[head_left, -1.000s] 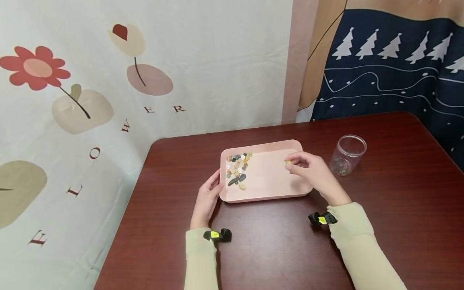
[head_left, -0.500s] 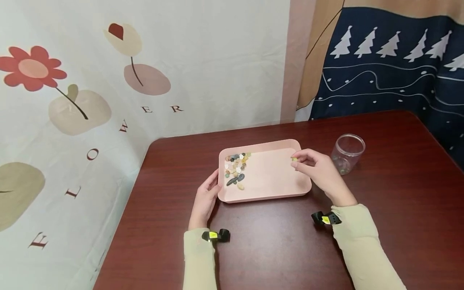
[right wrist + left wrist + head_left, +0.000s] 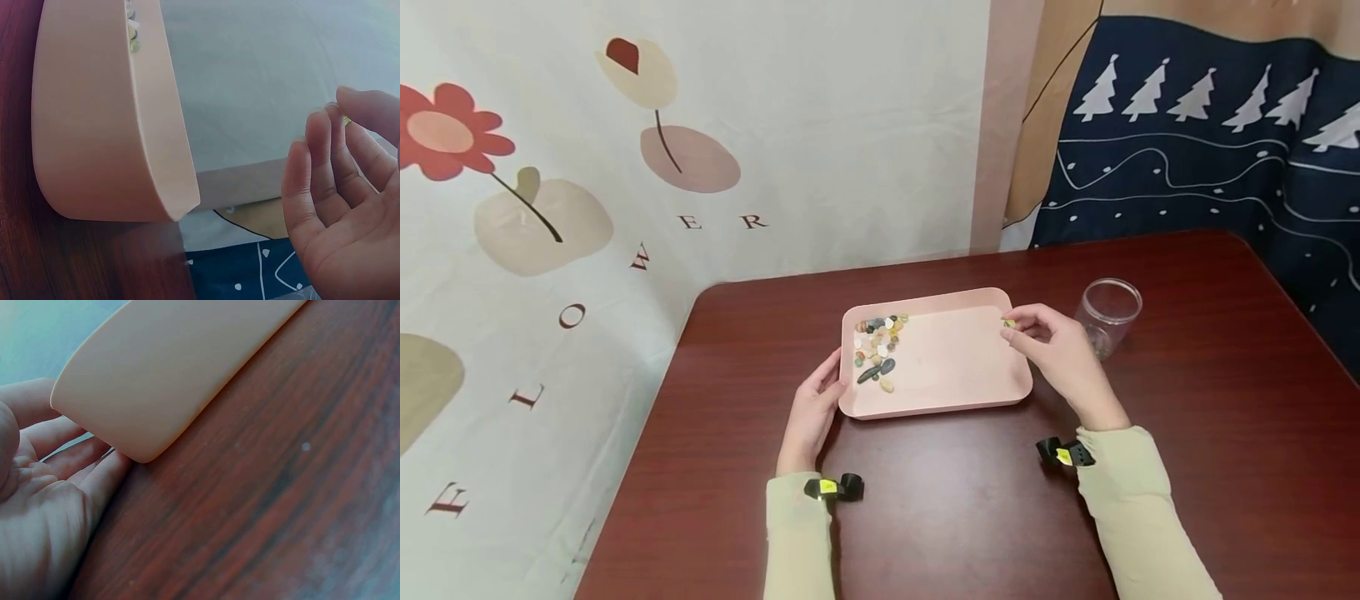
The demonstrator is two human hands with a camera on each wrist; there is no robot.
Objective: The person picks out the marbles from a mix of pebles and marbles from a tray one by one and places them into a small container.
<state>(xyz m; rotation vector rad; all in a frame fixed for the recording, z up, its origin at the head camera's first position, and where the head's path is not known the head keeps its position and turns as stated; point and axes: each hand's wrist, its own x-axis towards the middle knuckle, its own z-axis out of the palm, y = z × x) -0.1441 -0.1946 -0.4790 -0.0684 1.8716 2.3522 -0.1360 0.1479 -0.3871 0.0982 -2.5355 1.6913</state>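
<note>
A pale pink tray (image 3: 955, 358) lies on the table, with several small stones (image 3: 876, 342) of mixed colours gathered along its left side. My left hand (image 3: 808, 417) holds the tray's near left corner. Its fingers (image 3: 78, 453) lie against the outer wall and the thumb reaches the rim. Above the tray's right side, my right hand (image 3: 1060, 354) pinches a small yellow-green stone (image 3: 1008, 323) between thumb and fingertips. Only a sliver of that stone (image 3: 347, 120) shows in the right wrist view. Behind the right hand stands a clear jar (image 3: 1108, 304), partly covered by it.
The dark red wooden table (image 3: 940, 500) carries the tray and the jar. A flower-printed cloth (image 3: 850, 125) hangs at its far and left sides. A dark blue cloth with white trees (image 3: 1187, 167) hangs at the back right.
Across the frames, my right hand moves rightward over the tray with the pinched stone, nearer the jar. My left hand stays at the tray. The head view has shifted slightly.
</note>
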